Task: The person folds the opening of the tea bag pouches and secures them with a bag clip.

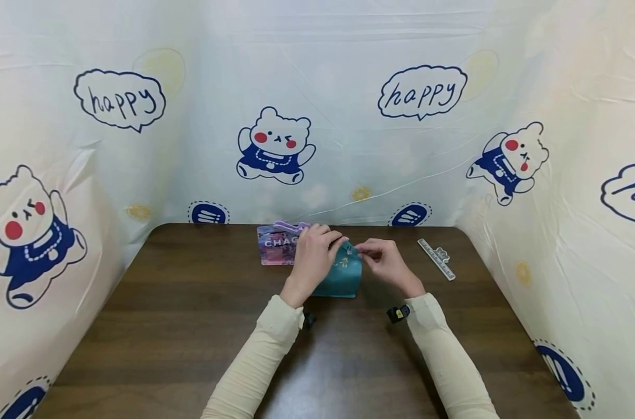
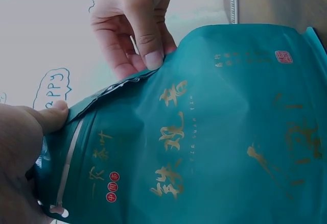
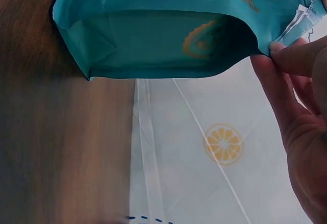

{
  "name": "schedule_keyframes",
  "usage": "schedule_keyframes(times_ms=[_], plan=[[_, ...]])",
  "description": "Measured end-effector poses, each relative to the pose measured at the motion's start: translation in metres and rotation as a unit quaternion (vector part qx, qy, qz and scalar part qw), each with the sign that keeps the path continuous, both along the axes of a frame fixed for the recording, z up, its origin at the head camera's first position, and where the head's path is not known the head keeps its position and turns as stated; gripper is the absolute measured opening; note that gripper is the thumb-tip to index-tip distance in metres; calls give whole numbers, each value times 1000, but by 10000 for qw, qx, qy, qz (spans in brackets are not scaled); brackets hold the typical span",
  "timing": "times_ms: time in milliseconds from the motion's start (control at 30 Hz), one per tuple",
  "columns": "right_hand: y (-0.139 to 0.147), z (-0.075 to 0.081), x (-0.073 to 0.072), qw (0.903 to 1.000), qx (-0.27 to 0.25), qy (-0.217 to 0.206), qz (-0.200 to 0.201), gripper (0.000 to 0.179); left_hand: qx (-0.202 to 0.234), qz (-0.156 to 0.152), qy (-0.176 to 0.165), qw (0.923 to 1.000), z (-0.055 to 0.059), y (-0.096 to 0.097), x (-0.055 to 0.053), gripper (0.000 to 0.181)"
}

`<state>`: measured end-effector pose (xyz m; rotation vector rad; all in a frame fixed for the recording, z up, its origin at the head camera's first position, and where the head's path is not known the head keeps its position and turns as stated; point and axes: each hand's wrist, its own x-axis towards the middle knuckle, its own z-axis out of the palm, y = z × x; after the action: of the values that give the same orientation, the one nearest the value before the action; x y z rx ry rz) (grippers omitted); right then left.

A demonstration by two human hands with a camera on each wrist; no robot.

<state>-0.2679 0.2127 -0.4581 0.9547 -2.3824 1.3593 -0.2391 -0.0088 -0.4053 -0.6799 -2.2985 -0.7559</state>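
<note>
A teal tea bag (image 1: 342,278) with gold characters stands on the table between the hands. At its top left, the left hand (image 1: 313,253) grips the upper end; in the left wrist view that hand (image 2: 20,155) holds beside a pale strip across the bag (image 2: 225,127). The right hand (image 1: 387,263) pinches the bag's upper right edge between thumb and fingers, as the left wrist view shows for this hand (image 2: 138,25). In the right wrist view, the side gusset of the bag (image 3: 148,45) bulges near the pinching right hand (image 3: 301,91). The left fingertips are partly hidden.
Left of the bag lies a pink and purple packet (image 1: 275,247) with a lilac clip (image 1: 291,226) at its top edge, partly behind the left hand. A pale, ruler-like clip (image 1: 436,259) lies farther right on the brown table (image 1: 191,326). A printed curtain (image 1: 338,139) surrounds the table's back and sides.
</note>
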Motion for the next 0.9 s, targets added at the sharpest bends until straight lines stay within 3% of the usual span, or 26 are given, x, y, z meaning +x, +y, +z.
schedule_keyframes(times_ms=[400, 633, 900], plan=[[0, 5, 2, 9990, 33, -436, -25, 20, 15, 109, -1, 9999, -1, 3, 1, 15], [-11, 34, 24, 9985, 1, -554, 15, 20, -8, 179, -31, 9998, 1, 1, 3, 18], [-12, 32, 26, 9989, -179, -440, -39, 19, -84, 79, -86, 9999, 6, -3, 3, 19]])
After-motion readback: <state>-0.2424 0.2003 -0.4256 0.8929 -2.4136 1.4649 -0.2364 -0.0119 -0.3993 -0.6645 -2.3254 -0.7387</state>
